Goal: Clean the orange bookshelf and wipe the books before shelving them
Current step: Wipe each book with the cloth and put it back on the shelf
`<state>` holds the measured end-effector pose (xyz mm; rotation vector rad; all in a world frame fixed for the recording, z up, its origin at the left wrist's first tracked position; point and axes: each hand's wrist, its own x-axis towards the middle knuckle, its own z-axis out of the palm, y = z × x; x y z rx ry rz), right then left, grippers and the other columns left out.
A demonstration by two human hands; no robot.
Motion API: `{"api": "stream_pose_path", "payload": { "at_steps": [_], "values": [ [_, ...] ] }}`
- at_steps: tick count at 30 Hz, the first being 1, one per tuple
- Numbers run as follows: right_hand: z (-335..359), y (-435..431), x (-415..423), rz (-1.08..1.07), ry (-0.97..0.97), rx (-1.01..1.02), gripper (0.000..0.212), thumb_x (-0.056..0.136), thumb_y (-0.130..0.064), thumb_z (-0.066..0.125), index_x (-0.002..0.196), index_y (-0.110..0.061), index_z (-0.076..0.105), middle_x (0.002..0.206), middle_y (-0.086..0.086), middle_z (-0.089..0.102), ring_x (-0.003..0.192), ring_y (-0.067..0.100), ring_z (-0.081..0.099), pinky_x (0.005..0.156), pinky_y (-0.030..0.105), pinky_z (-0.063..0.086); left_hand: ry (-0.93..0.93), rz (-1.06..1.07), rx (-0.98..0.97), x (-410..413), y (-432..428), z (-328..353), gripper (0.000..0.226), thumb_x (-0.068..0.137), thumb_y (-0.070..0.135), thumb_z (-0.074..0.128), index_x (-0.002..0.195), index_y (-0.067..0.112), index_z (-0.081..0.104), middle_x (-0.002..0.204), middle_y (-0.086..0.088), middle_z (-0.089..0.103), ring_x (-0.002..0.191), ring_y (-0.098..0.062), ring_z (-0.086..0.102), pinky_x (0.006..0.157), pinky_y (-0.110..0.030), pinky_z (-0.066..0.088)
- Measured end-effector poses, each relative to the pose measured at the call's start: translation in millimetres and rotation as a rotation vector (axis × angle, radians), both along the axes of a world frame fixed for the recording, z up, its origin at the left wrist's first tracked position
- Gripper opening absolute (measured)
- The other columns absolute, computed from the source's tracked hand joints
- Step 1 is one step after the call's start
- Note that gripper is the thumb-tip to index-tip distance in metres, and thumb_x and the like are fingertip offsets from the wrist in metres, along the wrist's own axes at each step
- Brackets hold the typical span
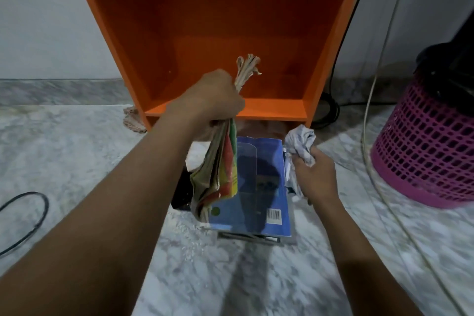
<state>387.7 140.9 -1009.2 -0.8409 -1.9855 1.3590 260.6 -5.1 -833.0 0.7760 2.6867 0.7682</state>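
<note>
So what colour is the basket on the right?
Magenta-pink lattice basket, clearest in the head view.

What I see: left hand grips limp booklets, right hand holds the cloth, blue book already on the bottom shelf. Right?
One slip: the head view shows the blue book lying flat atop a pile on the floor in front of the bottom shelf, not on it. The rest holds: the left hand grips limp booklets, the right hand holds the cloth.

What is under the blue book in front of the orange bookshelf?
A grey edge pokes out beneath the blue book at its near side, and something black shows at its left. The book covers the rest, so I cannot tell what they are.
</note>
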Motion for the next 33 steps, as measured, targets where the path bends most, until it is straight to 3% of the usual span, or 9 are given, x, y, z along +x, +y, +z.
{"api": "stream_pose_path", "payload": {
  "at_steps": [2, 7, 13, 17, 20, 22, 24, 29, 33],
  "values": [
    [7.7, 0.0, 1.0, -0.003, 0.024, -0.035, 0.009, 0.092, -0.022, 0.06, 0.086, -0.021, 0.067, 0.065, 0.007, 0.06, 0.056, 0.015, 0.053, 0.054, 0.028, 0.04, 0.04, 0.002, -0.075, 10.0, 15.6, -5.3, 0.023, 0.091, 0.016, 0.059, 0.113, 0.009, 0.053, 0.089, -0.005, 0.057, 0.072, -0.018, 0.058, 0.06, -0.029, 0.05],
    [10.1, 10.7, 0.4, -0.065, 0.104, -0.359, 0.008, 0.09, -0.022, 0.064, 0.095, -0.024, 0.07, 0.089, 0.02, 0.07, 0.076, 0.032, 0.068, 0.071, 0.043, 0.054, 0.125, -0.188, -0.159, 58.4, 61.4, -72.0, 0.044, 0.085, 0.014, 0.059, 0.128, 0.011, 0.05, 0.121, -0.005, 0.06, 0.101, -0.028, 0.061, 0.084, -0.038, 0.054],
    [-17.0, 22.4, -0.5, -0.108, 0.075, -0.573, 0.011, 0.092, -0.013, 0.062, 0.097, -0.017, 0.071, 0.087, 0.008, 0.075, 0.084, 0.028, 0.072, 0.076, 0.043, 0.058, -0.094, -0.177, 0.005, 74.6, 85.2, -141.0, 0.017, 0.088, 0.016, 0.06, 0.104, 0.011, 0.061, 0.098, -0.01, 0.065, 0.092, -0.029, 0.064, 0.075, -0.033, 0.052],
    [-34.2, 32.2, 7.5, -0.19, -0.037, -0.384, 0.008, 0.094, -0.016, 0.06, 0.09, -0.015, 0.067, 0.087, 0.006, 0.071, 0.081, 0.022, 0.068, 0.071, 0.033, 0.054, -0.375, -0.14, 0.14, 54.6, 73.4, -164.9, 0.017, 0.096, 0.024, 0.054, 0.084, 0.012, 0.054, 0.082, -0.007, 0.06, 0.074, -0.019, 0.056, 0.074, -0.031, 0.052],
    [-36.8, 31.0, 17.1, -0.186, -0.09, -0.092, 0.015, 0.094, -0.024, 0.057, 0.103, -0.017, 0.067, 0.097, 0.002, 0.067, 0.092, 0.017, 0.064, 0.077, 0.03, 0.049, -0.179, 0.046, 0.244, 27.0, 47.9, -170.8, 0.014, 0.098, 0.026, 0.05, 0.097, 0.014, 0.056, 0.085, -0.003, 0.062, 0.074, -0.016, 0.06, 0.07, -0.035, 0.056],
    [-30.9, 19.3, 18.2, -0.173, -0.137, 0.181, 0.014, 0.094, -0.025, 0.055, 0.101, -0.016, 0.063, 0.103, 0.006, 0.06, 0.088, 0.001, 0.056, 0.075, 0.019, 0.044, 0.005, 0.196, 0.143, 4.9, 18.9, -175.1, 0.021, 0.096, 0.027, 0.05, 0.109, 0.014, 0.057, 0.102, -0.008, 0.061, 0.087, -0.023, 0.061, 0.075, -0.041, 0.055],
    [-21.4, -2.4, 13.5, -0.116, -0.125, 0.327, 0.022, 0.094, -0.025, 0.056, 0.112, -0.014, 0.062, 0.12, 0.006, 0.052, 0.086, -0.008, 0.05, 0.071, 0.006, 0.039, -0.017, 0.31, 0.013, -13.3, -13.1, -180.2, 0.032, 0.094, 0.028, 0.051, 0.118, 0.009, 0.057, 0.114, -0.012, 0.057, 0.1, -0.028, 0.059, 0.087, -0.044, 0.052],
    [-13.5, -89.6, -8.1, 0.19, -0.186, 0.505, 0.039, 0.092, -0.029, 0.057, 0.131, -0.024, 0.053, 0.132, -0.001, 0.038, 0.096, 0.012, 0.054, 0.075, 0.029, 0.056, -0.596, 0.323, 0.016, -26.2, -69.3, -182.1, 0.025, 0.095, 0.028, 0.057, 0.096, 0.006, 0.069, 0.093, -0.013, 0.07, 0.085, -0.024, 0.066, 0.07, -0.033, 0.054],
    [-48.7, -157.2, -15.2, 0.402, -0.308, 0.775, 0.031, 0.07, -0.019, 0.069, 0.101, -0.017, 0.067, 0.12, 0.009, 0.058, 0.088, 0.027, 0.059, 0.067, 0.037, 0.051, -0.648, 0.25, 0.068, -27.6, -89.4, -188.9, 0.017, 0.091, 0.005, 0.06, 0.078, 0.001, 0.07, 0.08, -0.02, 0.07, 0.065, -0.026, 0.066, 0.059, -0.029, 0.055]
  ]
}}
